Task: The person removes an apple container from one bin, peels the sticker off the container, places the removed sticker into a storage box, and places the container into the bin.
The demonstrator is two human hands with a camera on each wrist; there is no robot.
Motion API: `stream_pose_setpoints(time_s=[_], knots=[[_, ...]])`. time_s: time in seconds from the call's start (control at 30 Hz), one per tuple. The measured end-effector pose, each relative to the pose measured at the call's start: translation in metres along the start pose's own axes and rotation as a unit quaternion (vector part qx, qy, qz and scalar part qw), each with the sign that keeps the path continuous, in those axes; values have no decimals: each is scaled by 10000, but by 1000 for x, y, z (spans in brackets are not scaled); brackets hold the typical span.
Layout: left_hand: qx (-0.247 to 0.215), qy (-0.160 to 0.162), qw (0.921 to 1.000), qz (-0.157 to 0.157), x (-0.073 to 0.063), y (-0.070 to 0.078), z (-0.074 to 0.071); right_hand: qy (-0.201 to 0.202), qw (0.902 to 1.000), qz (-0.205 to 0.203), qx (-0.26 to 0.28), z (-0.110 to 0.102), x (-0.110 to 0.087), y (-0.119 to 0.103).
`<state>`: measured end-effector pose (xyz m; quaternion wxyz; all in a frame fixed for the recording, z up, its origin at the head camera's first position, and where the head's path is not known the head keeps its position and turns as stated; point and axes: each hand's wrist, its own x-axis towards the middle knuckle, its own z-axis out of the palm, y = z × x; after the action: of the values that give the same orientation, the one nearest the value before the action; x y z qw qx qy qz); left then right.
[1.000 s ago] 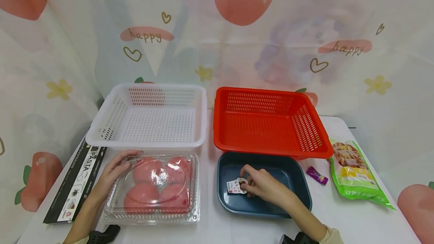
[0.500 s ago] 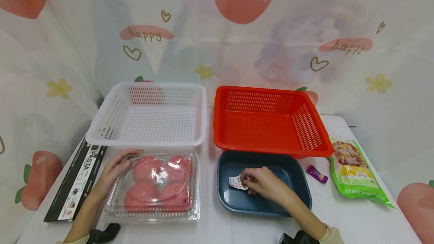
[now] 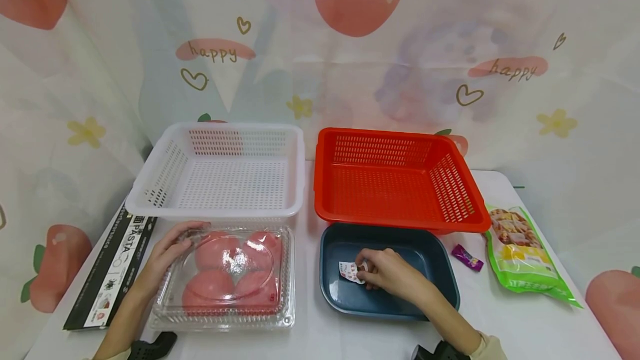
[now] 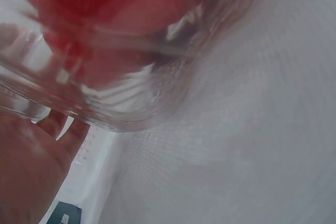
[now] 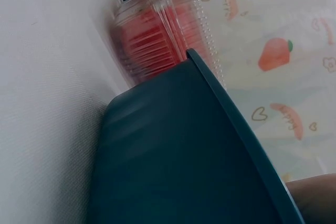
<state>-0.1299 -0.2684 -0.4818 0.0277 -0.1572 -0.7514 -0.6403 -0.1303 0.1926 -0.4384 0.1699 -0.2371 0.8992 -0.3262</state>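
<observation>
Inside the dark blue tray [image 3: 345, 307], my right hand [image 3: 392, 274] pinches a small white printed packet [image 3: 349, 272] between thumb and fingers. The fingers cover part of the packet; its contents cannot be told. My left hand [image 3: 167, 251] rests along the left side of a clear plastic lidded box [image 3: 287, 315], fingers loosely bent at its far left corner. Several round pinkish-red items [image 3: 209, 289] show through the lid. From the left wrist, the palm [image 4: 31, 166] is beside the box wall. In the right wrist view the tray's outer wall [image 5: 163, 150] hides most of the right hand.
Behind the box stands a white perforated basket [image 3: 215, 210], and a red basket [image 3: 400, 224] is behind the tray. A small purple wrapped sweet [image 3: 467, 258] and a green food bag [image 3: 530, 260] lie at the right. A black pasta box [image 3: 112, 276] lies at the left.
The white packet has shifted slightly to the right in the tray, along with the fingers of my right hand. My left hand and the clear box have not moved.
</observation>
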Motion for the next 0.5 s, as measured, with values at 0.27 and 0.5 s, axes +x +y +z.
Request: stream_pose_setpoints(time_s=[0.27,0.5], knots=[[-21,-18,10000,21,1,0,0,-83,10000,42,-32,-1,0,0],[41,-47,9999,103,1,0,-1,-214,9997,-24,-120,-1,0,2]])
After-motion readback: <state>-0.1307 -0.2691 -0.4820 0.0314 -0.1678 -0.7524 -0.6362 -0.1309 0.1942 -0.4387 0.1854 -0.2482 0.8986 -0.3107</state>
